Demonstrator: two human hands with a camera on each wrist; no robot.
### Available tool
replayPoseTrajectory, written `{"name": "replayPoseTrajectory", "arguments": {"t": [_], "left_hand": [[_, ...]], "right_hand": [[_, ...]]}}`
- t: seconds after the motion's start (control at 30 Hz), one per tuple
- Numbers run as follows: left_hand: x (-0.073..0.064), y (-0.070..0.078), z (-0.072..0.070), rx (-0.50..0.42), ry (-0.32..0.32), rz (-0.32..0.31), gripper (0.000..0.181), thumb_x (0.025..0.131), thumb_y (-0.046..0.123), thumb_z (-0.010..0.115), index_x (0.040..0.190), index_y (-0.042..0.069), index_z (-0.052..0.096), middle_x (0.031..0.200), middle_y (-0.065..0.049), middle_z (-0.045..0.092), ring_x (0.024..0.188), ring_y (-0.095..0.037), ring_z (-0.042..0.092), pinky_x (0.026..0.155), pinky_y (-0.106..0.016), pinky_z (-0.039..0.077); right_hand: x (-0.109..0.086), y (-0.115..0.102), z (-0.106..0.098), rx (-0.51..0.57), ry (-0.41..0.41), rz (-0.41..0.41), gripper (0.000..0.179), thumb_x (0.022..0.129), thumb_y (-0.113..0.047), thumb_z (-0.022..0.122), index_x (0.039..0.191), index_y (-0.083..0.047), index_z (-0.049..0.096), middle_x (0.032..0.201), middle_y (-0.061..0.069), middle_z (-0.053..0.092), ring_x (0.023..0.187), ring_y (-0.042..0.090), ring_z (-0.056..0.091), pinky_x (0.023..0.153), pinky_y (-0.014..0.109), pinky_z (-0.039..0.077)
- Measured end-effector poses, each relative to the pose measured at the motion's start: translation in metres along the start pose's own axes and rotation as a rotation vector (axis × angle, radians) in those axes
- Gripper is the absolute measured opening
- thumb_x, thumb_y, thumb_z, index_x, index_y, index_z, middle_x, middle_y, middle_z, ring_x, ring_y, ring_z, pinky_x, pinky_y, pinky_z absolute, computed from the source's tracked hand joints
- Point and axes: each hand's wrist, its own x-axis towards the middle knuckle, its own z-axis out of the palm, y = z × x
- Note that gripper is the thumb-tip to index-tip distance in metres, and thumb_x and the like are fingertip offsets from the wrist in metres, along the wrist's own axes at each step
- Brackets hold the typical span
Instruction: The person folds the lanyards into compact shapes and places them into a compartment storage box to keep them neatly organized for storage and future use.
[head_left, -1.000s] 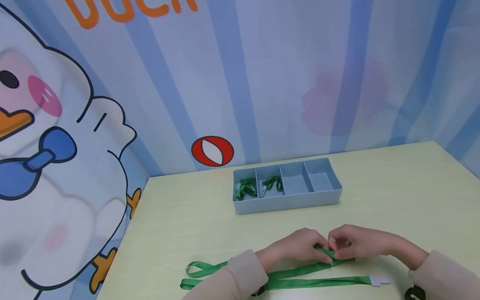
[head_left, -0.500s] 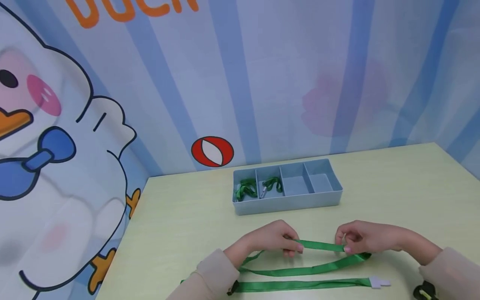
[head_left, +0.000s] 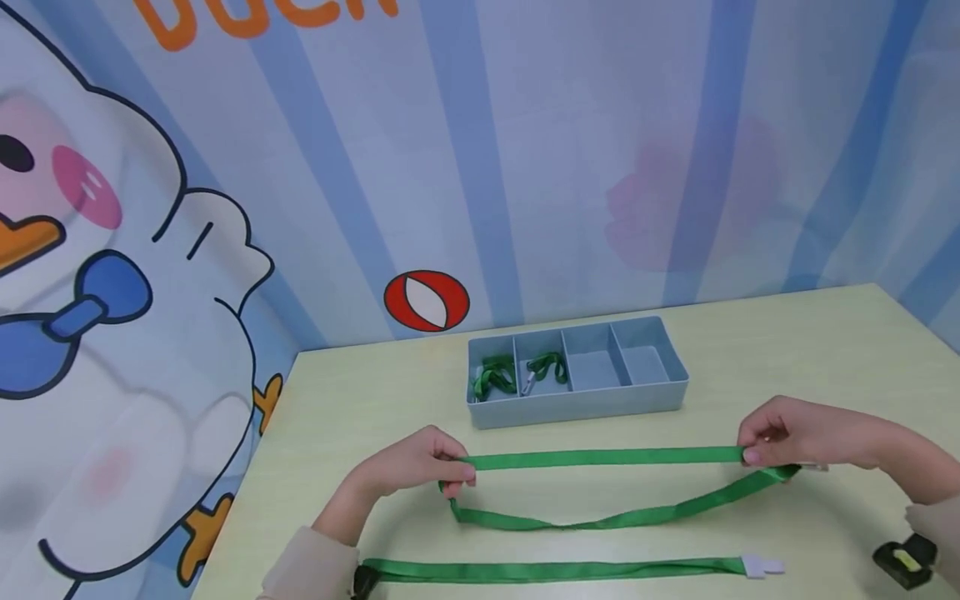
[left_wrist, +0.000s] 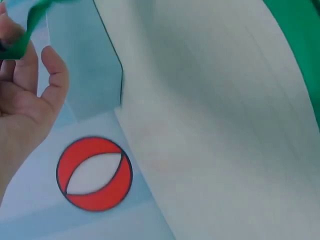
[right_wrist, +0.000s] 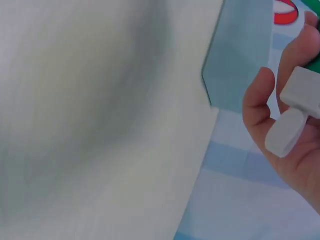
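Note:
A green lanyard [head_left: 607, 457] is stretched between both hands above the table, its upper strand taut and its lower strand sagging. My left hand [head_left: 420, 462] pinches the looped left end between thumb and fingers. At the other end, my right hand [head_left: 813, 435] grips the strap beside its white plastic clip [right_wrist: 302, 92], which shows against the palm in the right wrist view. In the left wrist view, green strap crosses the left fingers [left_wrist: 25, 75]. A second green lanyard [head_left: 555, 572] lies straight on the table nearer the body, white clip to the right.
Behind the hands stands a grey-blue tray [head_left: 585, 408] with divided compartments. Its two left compartments each hold bundled green lanyard [head_left: 495, 377]. A printed backdrop [head_left: 570, 167] with a duck rises along the table's [head_left: 360, 400] back and left edges.
Both hands have moved apart from near each other, left hand leftward and right hand rightward, drawing the lanyard out between them. The second lanyard and the tray have stayed put.

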Motion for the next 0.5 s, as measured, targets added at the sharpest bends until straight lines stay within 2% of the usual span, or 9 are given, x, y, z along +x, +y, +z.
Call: {"name": "replayPoseTrajectory", "arguments": {"t": [0.23, 0.37, 0.5], "left_hand": [[-0.027, 0.001, -0.019, 0.020, 0.109, -0.019, 0.026, 0.093, 0.018, 0.058, 0.085, -0.006, 0.065, 0.066, -0.003, 0.058, 0.070, -0.017, 0.054, 0.073, -0.034, 0.046], [-0.034, 0.001, -0.025, 0.021, 0.163, 0.000, 0.026, 0.095, 0.019, 0.056, 0.089, -0.006, 0.064, 0.079, -0.008, 0.061, 0.079, -0.023, 0.054, 0.080, -0.041, 0.045], [-0.038, 0.001, -0.028, 0.030, 0.201, 0.028, 0.026, 0.096, 0.021, 0.053, 0.090, -0.003, 0.064, 0.094, -0.011, 0.060, 0.090, -0.027, 0.053, 0.086, -0.044, 0.044]], "right_hand": [[-0.020, -0.014, -0.019, -0.056, 0.066, 0.051, 0.017, 0.097, -0.004, 0.047, 0.084, 0.000, 0.057, 0.061, 0.018, 0.035, 0.047, 0.031, 0.027, 0.043, 0.034, 0.034], [-0.026, -0.017, -0.025, -0.055, 0.090, 0.037, 0.018, 0.097, -0.001, 0.045, 0.087, -0.002, 0.059, 0.061, 0.017, 0.034, 0.043, 0.031, 0.025, 0.039, 0.035, 0.031], [-0.028, -0.016, -0.028, -0.027, 0.106, 0.010, 0.019, 0.096, 0.004, 0.043, 0.090, -0.002, 0.061, 0.061, 0.017, 0.042, 0.041, 0.030, 0.025, 0.036, 0.035, 0.031]]}}
